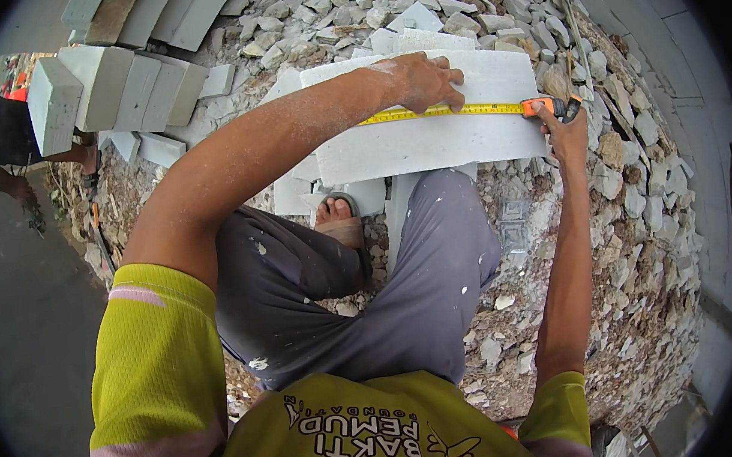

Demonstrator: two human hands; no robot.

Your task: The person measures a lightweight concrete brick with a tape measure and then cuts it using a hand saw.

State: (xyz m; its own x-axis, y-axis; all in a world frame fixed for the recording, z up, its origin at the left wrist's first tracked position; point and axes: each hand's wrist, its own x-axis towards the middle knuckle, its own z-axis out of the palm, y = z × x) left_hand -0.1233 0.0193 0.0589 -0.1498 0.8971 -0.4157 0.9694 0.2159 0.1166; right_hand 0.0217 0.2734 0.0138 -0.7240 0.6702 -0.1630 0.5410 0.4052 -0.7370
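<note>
A big white block lies flat in the upper middle of the frame. The right hand, at the right of it, is holding an orange and black tape measure by the block's right end. The yellow strip runs left from it over the top of the block. The left hand is over the block, with bent fingers close to the strip; I cannot tell if it grips anything. Pale blocks stand side by side at the upper left, and broken stones lie at the upper right.
</note>
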